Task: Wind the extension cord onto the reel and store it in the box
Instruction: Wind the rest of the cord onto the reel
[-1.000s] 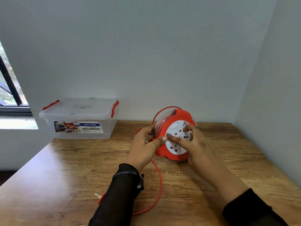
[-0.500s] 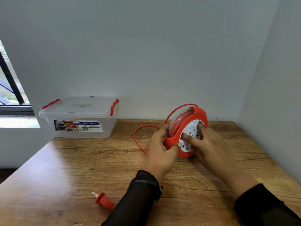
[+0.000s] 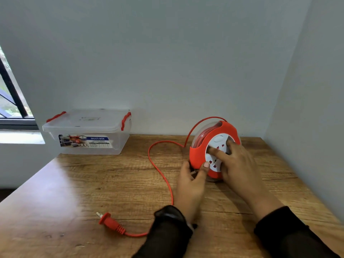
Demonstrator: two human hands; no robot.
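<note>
The red reel (image 3: pixel 214 148) stands upright on its edge on the wooden table (image 3: pixel 93 183), toward the far right, close to the back wall. Its white socket face (image 3: pixel 216 157) is turned toward the near right.

The right hand (image 3: pixel 236 164) lies against that face with its fingers extended over the sockets, the index finger (image 3: pixel 216 152) pressed across the middle of the disc; the reel sits directly to the left of the palm. The left hand (image 3: pixel 191 181) is at the reel's near-left bottom edge, thumb (image 3: pixel 203 168) curled up over the red rim, the other fingers tucked behind and under the housing, so it grips the reel from below.

The red cord (image 3: pixel 162 174) leaves the top of the reel, arcs down its left side, loops out to the left on the table and runs toward the near edge, passing just left of the left wrist and under the dark sleeve (image 3: pixel 167 229). It ends in the red plug (image 3: pixel 109 223), which lies flat on the table at the near left, well apart from both hands.

The clear box (image 3: pixel 87 135) with red latches sits at the far left of the table, lid closed, well apart from the reel.
</note>
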